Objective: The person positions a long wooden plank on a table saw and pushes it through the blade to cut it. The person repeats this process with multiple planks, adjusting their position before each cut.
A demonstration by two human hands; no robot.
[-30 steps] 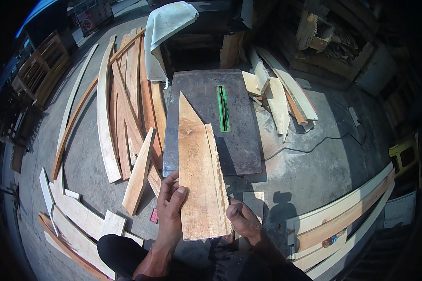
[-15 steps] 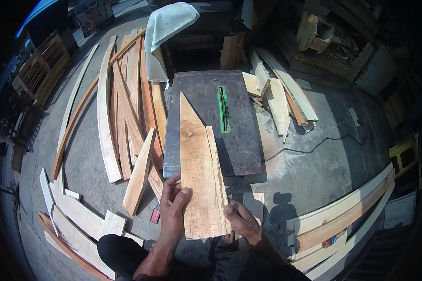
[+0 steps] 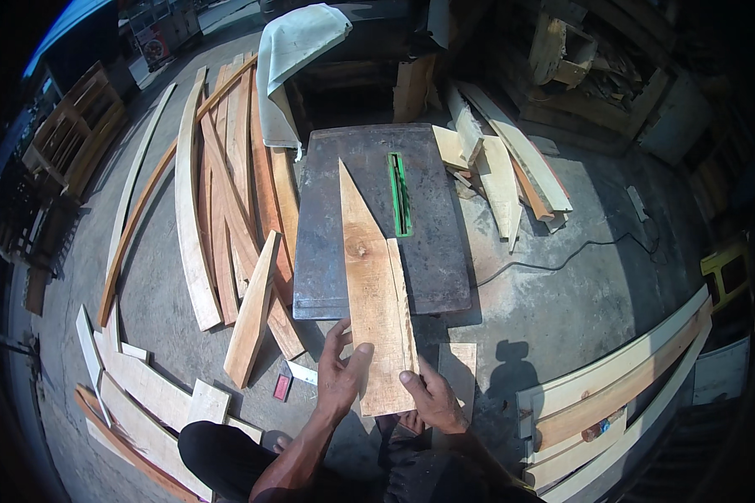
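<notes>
Both my hands hold a light wooden board (image 3: pixel 373 310) with a long slanted point at its far end and a knot in its face. My left hand (image 3: pixel 340 373) grips the left edge near the bottom, thumb on the face. My right hand (image 3: pixel 432 398) is closed on the lower right edge, its thumb also on the face. A rough strip runs along the right edge; I cannot tell whether it is a second piece behind. The board's far part overlaps, in view, a dark metal saw table (image 3: pixel 327 218) with a green-edged slot (image 3: pixel 400 197).
Long planks (image 3: pixel 195 210) lie on the left floor, with a tapered offcut (image 3: pixel 252 318) nearer. A small red box (image 3: pixel 283 386) sits by my left hand. Offcuts (image 3: pixel 499 180) and a dark cable (image 3: pixel 562 256) lie right; more boards (image 3: pixel 612 381) are at the near right.
The board has shifted right and turned slightly, its strip along the right edge now standing out less. Both hands have moved with it, keeping hold.
</notes>
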